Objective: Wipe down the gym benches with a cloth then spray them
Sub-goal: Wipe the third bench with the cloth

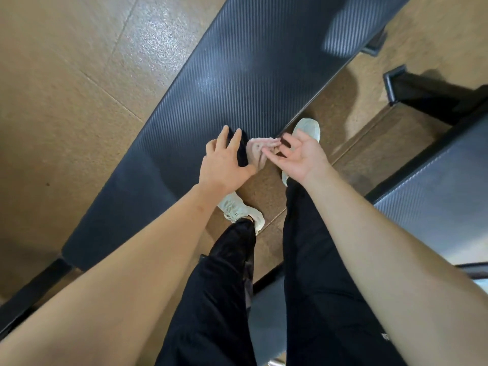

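A long black padded gym bench (237, 75) runs diagonally from the lower left to the upper right. A small pale pink cloth (256, 150) hangs at the bench's near edge, between my two hands. My right hand (298, 157) is turned palm up, and its curled fingertips pinch the cloth's upper edge. My left hand (224, 165) lies over the bench edge just left of the cloth, fingers straight and spread, thumb close to the cloth. No spray bottle is in view.
A second black bench (438, 196) stands at the right, with a black metal frame foot (422, 93) above it. My legs in black trousers (311, 260) and white shoes (309, 128) stand between the benches on tan floor tiles (66, 101).
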